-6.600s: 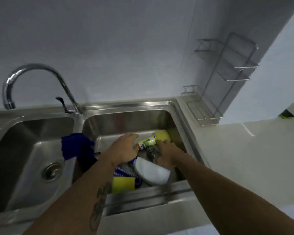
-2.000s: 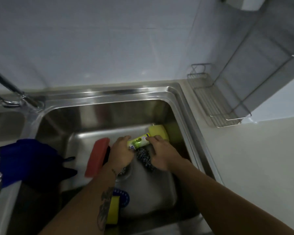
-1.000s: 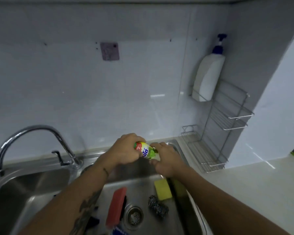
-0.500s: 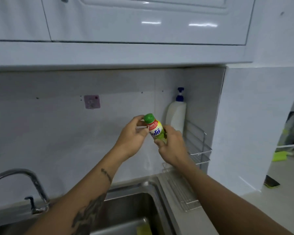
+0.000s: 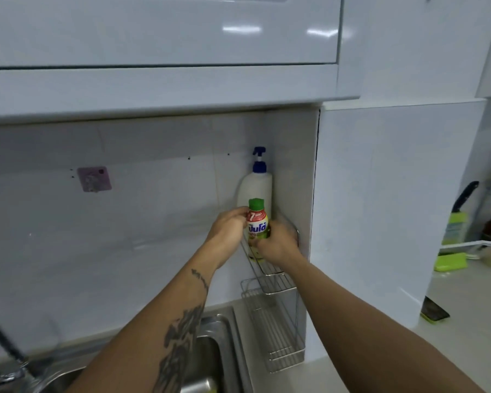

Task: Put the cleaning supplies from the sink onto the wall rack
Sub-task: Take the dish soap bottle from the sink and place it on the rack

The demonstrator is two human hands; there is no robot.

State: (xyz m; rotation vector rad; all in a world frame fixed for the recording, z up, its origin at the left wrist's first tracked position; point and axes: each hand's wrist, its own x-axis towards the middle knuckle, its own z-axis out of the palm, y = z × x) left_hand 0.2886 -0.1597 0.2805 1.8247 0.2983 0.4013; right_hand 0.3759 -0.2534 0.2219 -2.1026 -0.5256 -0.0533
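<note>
A small green dish-soap bottle (image 5: 257, 219) with a green cap stands upright at the top shelf of the wire wall rack (image 5: 272, 282). My left hand (image 5: 227, 231) grips its left side and my right hand (image 5: 278, 245) wraps its lower right side. Behind it on the same shelf stands a tall white pump bottle (image 5: 255, 188) with a blue pump. Whether the small bottle's base touches the shelf is hidden by my hands. Only the corner of the sink (image 5: 210, 350) shows at the bottom.
The rack's two lower wire shelves (image 5: 278, 336) hold nothing. An upper cabinet (image 5: 159, 52) overhangs the rack. A tap (image 5: 3, 353) is at the lower left. A white wall panel (image 5: 380, 208) borders the rack; beyond it the counter carries green items (image 5: 451, 259).
Both hands lifted the small green bottle out of the sink and carried it up and right to the rack's top shelf. My view rose from the sink to the wall.
</note>
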